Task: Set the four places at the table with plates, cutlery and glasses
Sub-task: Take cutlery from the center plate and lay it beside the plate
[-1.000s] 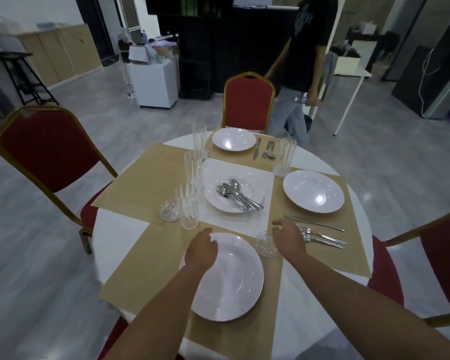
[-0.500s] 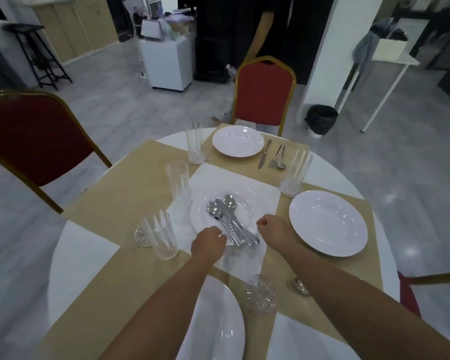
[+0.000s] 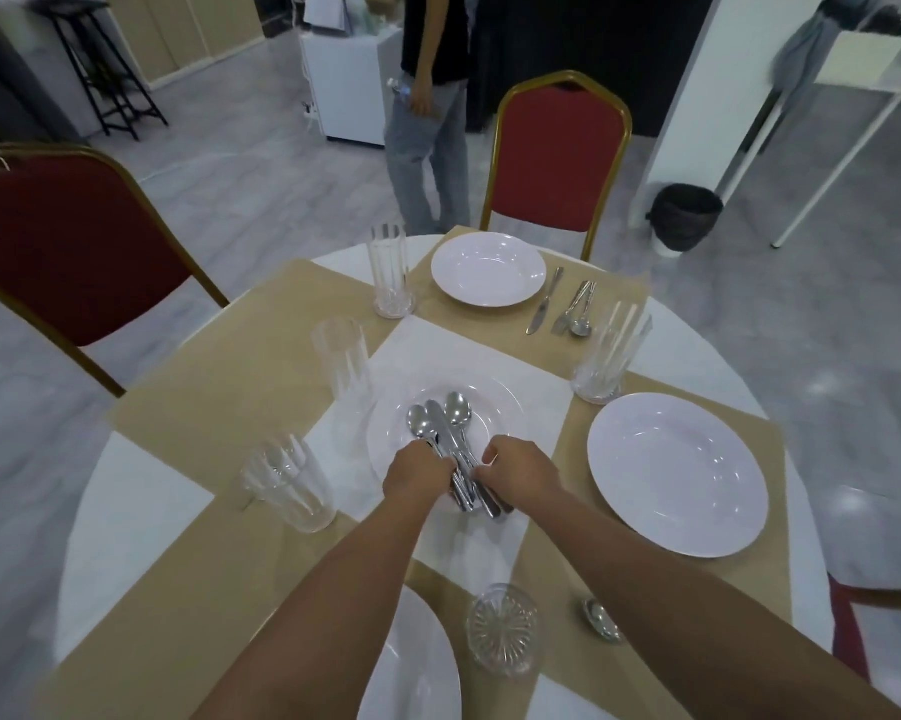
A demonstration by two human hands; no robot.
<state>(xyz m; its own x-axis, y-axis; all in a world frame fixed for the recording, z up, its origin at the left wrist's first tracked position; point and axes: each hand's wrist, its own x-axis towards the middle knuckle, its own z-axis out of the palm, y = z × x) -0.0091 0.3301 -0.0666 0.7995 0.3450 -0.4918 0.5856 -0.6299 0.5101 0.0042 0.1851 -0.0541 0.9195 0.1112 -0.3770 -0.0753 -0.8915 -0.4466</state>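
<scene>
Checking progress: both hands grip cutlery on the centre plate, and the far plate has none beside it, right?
No: the head view shows a knife and other cutlery right of the far plate. The left hand and right hand do grip the cutlery bundle on the centre plate.

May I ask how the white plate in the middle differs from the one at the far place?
The middle white plate carries a pile of steel cutlery; the far white plate is bare, its cutlery set beside it. The middle one lies on a white square, the far one on a tan mat. Both are round and white.
</scene>
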